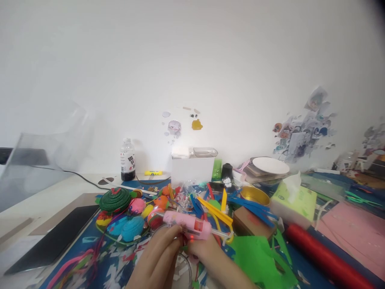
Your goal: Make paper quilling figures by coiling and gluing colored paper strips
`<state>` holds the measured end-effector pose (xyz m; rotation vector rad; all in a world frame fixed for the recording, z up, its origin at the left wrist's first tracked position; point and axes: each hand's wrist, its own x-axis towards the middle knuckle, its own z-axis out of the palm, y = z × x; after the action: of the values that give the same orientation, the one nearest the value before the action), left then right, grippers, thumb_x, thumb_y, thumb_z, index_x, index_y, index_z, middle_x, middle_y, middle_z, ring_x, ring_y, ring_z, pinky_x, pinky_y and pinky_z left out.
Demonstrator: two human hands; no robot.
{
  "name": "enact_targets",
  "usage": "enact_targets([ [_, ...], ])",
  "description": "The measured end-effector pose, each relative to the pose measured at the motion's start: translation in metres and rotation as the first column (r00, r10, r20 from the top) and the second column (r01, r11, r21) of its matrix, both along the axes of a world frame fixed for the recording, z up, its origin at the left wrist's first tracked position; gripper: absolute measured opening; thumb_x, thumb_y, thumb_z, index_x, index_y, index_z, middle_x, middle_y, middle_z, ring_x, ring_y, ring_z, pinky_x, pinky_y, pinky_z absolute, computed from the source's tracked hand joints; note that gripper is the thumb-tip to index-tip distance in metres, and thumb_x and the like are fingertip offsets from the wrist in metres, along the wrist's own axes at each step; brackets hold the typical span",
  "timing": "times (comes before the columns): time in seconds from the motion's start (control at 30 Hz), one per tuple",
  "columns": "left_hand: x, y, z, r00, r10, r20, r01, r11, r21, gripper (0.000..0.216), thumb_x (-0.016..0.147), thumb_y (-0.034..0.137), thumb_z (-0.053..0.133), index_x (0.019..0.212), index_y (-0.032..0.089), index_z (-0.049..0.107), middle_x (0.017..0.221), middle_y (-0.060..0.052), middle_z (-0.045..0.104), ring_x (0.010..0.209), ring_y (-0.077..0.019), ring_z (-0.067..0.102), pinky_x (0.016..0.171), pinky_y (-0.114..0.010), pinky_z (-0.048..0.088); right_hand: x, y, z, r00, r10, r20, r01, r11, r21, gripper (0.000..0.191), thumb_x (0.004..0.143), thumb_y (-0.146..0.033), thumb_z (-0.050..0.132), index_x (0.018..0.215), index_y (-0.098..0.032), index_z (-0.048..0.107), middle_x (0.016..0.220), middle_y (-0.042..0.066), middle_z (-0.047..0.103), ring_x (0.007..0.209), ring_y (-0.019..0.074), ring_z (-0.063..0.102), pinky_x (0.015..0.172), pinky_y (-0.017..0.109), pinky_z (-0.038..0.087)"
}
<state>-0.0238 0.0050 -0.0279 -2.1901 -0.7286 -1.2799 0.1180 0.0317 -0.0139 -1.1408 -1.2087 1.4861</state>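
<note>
A pink hot glue gun (188,224) lies level in front of me, its nozzle pointing left and a clear glue stick sticking out of its back. Below its body, my right hand (203,249) is wrapped round the handle, where a small red light glows. My left hand (162,255) is closed just under the nozzle end, fingers curled inward. Whatever it pinches is hidden behind the fingers. Close to the nozzle sits a plate of colourful yarn-wound shapes (132,228), with a green coiled one (114,199) behind them.
Paper scraps and blue and yellow strips (215,210) clutter the table. On the right are green felt (260,259), a tissue pack (293,200), a gold tin (255,196) and a red roll (325,257). A bottle (128,160) and white box (192,168) stand by the wall.
</note>
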Motion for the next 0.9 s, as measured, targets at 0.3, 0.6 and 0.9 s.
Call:
enact_targets([
  [0.3,-0.008,-0.006,0.0,0.998,-0.051,0.045,0.056,0.992,-0.117,0.019,0.085,0.013,0.044,0.101,0.013,0.055,0.102,-0.014,0.065,0.103,-0.0188,0.058,0.085,-0.029,0.051,0.004,0.0,-0.003,0.998,0.011,-0.056,-0.011,1.0,-0.004,0.015,0.04,-0.007,0.051,0.052,-0.016,0.054,0.049,-0.006,0.046,0.05,0.0093,0.038,0.044,0.02,0.025],
  [0.6,-0.011,-0.006,0.003,0.996,-0.066,-0.062,0.066,0.998,-0.017,0.019,0.083,0.007,0.044,0.099,0.011,0.054,0.104,-0.016,0.066,0.113,-0.0213,0.051,0.087,-0.036,0.049,0.005,-0.002,-0.003,0.986,0.091,-0.139,-0.088,0.996,0.023,0.015,0.044,-0.009,0.052,0.056,-0.014,0.059,0.048,-0.004,0.049,0.048,0.0094,0.04,0.043,0.02,0.024],
  [0.9,-0.005,-0.006,0.006,0.997,-0.044,-0.062,0.043,0.999,-0.007,0.017,0.084,0.01,0.043,0.098,0.01,0.053,0.104,-0.019,0.066,0.111,-0.022,0.053,0.087,-0.036,0.049,0.006,-0.001,-0.001,0.992,0.074,-0.104,-0.071,0.997,0.038,0.009,0.045,-0.01,0.055,0.053,-0.014,0.056,0.05,-0.004,0.047,0.051,0.0101,0.04,0.045,0.02,0.026],
])
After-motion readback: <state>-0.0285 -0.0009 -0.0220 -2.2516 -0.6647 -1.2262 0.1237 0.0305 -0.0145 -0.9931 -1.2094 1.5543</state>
